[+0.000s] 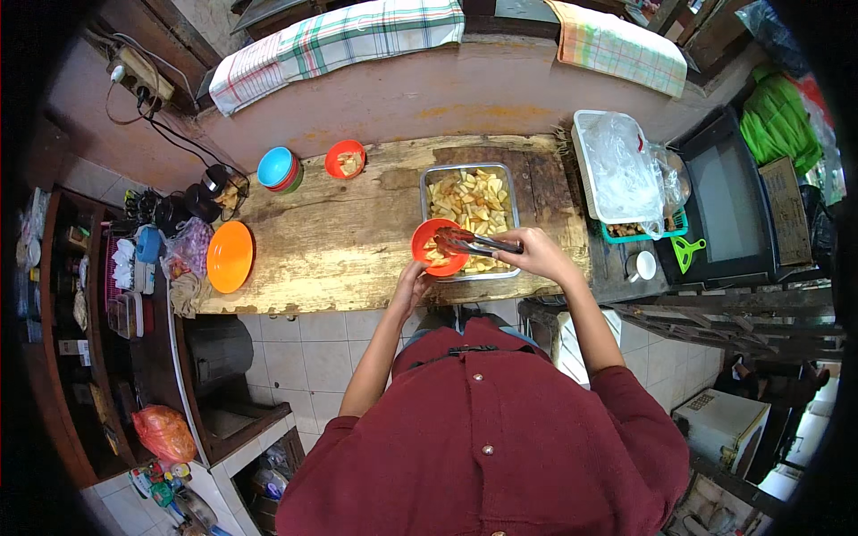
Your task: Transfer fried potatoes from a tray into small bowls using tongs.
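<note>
My left hand [410, 288] grips the lower left rim of an orange-red bowl [425, 234] with some pale cut pieces of food in it. My right hand [533, 251] is closed around a pair of tongs [493, 244], whose dark heads reach into that bowl. Behind and partly under the bowl is a clear rectangular dish [515, 201] full of cut pale-yellow chunks [479, 201], perhaps fruit or potato. The bowl hides the dish's near left corner. Whether the tongs pinch a piece cannot be made out.
Farther back on the wooden table [322, 228] stand another orange-red bowl [345, 159] holding pieces and a stack of coloured bowls [276, 167]. An orange plate [230, 257] lies at the left. On the right are a white basket [586, 144] with plastic bags and a white mug [643, 266].
</note>
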Demonstrator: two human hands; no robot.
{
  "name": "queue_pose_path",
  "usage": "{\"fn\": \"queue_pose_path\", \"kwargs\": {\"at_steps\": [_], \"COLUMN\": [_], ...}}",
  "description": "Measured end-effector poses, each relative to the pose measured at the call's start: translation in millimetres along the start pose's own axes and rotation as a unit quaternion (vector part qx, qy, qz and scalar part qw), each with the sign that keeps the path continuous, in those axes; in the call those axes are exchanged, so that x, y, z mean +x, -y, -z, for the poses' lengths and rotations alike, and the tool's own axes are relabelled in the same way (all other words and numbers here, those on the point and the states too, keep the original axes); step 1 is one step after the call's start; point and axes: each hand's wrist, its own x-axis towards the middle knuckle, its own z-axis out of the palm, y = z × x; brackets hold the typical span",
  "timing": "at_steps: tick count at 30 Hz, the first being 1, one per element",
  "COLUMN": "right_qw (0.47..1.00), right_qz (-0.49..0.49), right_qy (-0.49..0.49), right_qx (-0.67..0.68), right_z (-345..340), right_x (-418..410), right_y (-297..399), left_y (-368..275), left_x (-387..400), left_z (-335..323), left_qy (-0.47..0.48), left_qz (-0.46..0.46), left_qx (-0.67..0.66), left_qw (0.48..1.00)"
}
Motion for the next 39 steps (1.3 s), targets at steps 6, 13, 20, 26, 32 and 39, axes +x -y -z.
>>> {"fn": "queue_pose_path", "kwargs": {"at_steps": [6, 13, 20, 26, 32, 39], "right_qw": [0.999, 0.994, 0.988, 0.982, 0.986, 0.989], "right_qz": [0.022, -0.051, -0.039, 0.008, -0.050, -0.029], "right_qy": [0.021, -0.081, 0.008, 0.053, 0.116, 0.106], "right_qx": [0.010, 0.045, -0.150, -0.182, -0.112, -0.094], "right_z": [-3, 34, 30, 21, 24, 26], "right_x": [-4, -14, -10, 13, 24, 19], "right_y": [-7, -31, -63, -84, -79, -88], "left_y": [4, 1, 0, -6, -6, -2], "left_x": [4, 6, 13, 15, 20, 28], "left_z": [3, 17, 29, 21, 19, 25], "left_qy": [0.016, 0.007, 0.009, 0.004, -0.012, -0.006], "left_qz": [0.002, -0.008, 0.006, -0.002, -0.002, -0.003], "left_qx": [-0.014, 0.005, 0.005, 0.018, -0.005, -0.004], "left_qw": [1.000, 1.000, 1.000, 1.000, 1.000, 1.000]}}
